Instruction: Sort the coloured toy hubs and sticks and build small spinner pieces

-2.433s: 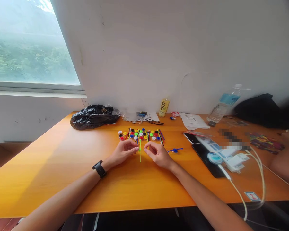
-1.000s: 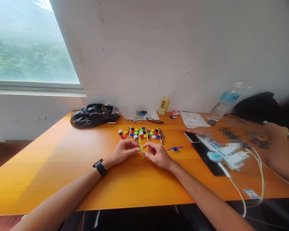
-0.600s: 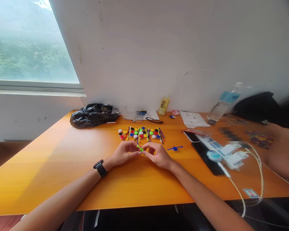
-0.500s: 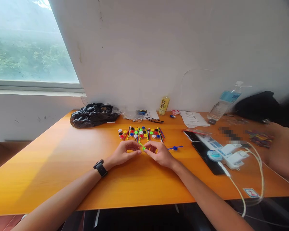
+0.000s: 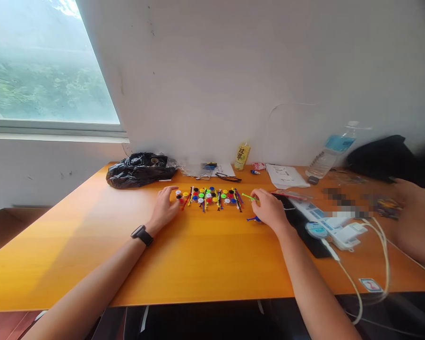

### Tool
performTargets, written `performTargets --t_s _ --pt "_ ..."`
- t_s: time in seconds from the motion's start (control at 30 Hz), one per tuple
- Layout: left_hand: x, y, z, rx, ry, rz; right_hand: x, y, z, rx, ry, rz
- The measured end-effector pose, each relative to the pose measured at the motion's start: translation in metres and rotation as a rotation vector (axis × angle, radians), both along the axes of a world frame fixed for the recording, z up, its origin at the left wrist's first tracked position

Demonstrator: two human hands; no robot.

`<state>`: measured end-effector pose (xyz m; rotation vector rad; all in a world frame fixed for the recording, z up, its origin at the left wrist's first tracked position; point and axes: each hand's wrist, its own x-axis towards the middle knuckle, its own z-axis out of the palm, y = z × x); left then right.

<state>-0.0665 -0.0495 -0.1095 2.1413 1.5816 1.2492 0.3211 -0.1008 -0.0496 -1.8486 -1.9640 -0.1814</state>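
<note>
My left hand, with a dark watch on its wrist, is open at the left end of the small coloured discs. Its thumb and forefinger are apart, beside a white disc; whether they touch it I cannot tell. My right hand is closed on a thin green plastic stick that points left out of its fingertips. Most of that piece is hidden by the fingers. Just below lies a blue stick piece on the table. Between my hands are groups of discs and bundles of thin coloured sticks.
A black plastic bag, a yellow can and papers stand along the wall. On the right are a phone, a white power strip with cables, a water bottle and another person's blurred arm.
My hands have parted from the middle. The right hand has carried the green stick piece to the right, above the blue one; the left hand has moved left to the end of the discs.
</note>
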Motion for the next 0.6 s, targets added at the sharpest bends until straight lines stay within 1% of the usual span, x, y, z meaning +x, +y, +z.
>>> performTargets --t_s 0.1,0.13,0.2,0.37,0.47,0.6 --pt "-0.004 0.008 -0.008 -0.058 0.027 -0.064 0.013 0.002 -0.006 -0.196 -0.069 -0.045" --pt "-0.004 0.009 -0.01 -0.063 0.04 -0.085 0.016 0.002 -0.007 -0.233 -0.076 -0.047" --pt "-0.004 0.009 -0.01 -0.056 0.069 -0.115 0.019 0.002 -0.009 -0.263 -0.077 -0.043" --pt "-0.001 0.004 -0.007 -0.007 0.06 -0.114 0.015 0.002 -0.006 -0.249 -0.052 -0.054" --pt "0.0 0.003 -0.007 -0.009 0.008 -0.103 0.011 0.002 -0.005 -0.172 -0.027 -0.053" --pt "0.002 0.002 -0.007 -0.053 -0.037 -0.103 0.008 0.003 -0.006 -0.092 -0.015 -0.027"
